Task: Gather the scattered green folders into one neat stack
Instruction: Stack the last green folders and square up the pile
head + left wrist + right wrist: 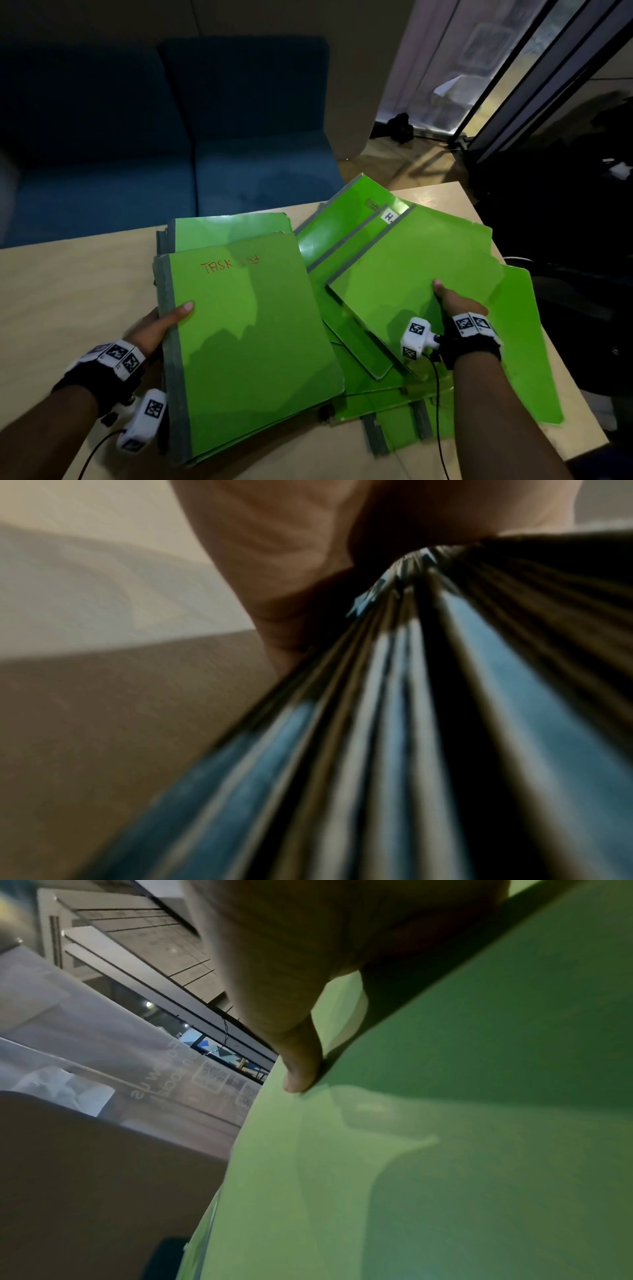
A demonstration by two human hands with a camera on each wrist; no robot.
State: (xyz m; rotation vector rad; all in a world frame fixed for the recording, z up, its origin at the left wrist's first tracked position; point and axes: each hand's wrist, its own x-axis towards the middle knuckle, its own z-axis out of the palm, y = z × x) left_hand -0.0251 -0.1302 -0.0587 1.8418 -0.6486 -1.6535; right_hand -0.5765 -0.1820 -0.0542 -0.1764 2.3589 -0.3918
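Note:
Several green folders with grey spines lie on a light wooden table (68,284). My left hand (161,323) grips the spine side of a stack whose top folder (253,342) reads "TASK LIST" in red; the thumb lies on top and the fingers are hidden underneath. The left wrist view shows the stacked folder edges (394,723) close up, held by the hand (291,561). My right hand (455,308) holds a tilted green folder (411,270), thumb on its cover. In the right wrist view the thumb (301,1053) presses on that folder (445,1123). More folders (342,219) fan out beneath it.
A loose green sheet (527,342) juts out toward the table's right edge. A blue sofa (171,137) stands behind the table. Glass panels with dark frames (513,85) are at the back right. Bare tabletop lies on the left.

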